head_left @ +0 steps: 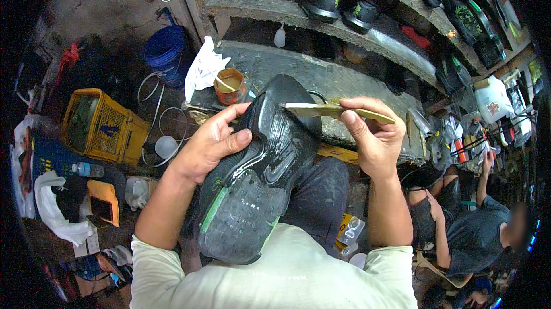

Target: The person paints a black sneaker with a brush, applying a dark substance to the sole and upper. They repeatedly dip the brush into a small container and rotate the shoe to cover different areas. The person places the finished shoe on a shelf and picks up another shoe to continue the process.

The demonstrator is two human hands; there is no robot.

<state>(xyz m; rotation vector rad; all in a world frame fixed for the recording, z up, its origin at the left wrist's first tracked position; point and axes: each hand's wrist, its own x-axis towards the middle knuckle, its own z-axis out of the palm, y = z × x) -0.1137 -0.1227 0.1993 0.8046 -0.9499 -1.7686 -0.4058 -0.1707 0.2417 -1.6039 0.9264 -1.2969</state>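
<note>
Head cam: left hand [215, 139] fingers clamped on black shoe sole [261, 177], right hand [370, 136] fingers pinch a flat stick [336, 111] w/ tip touching sole's toe.

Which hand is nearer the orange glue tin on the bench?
Left. The left hand grips the black shoe sole just below the orange tin; the right hand, holding a flat brush, is farther off to the tin's right.
</note>
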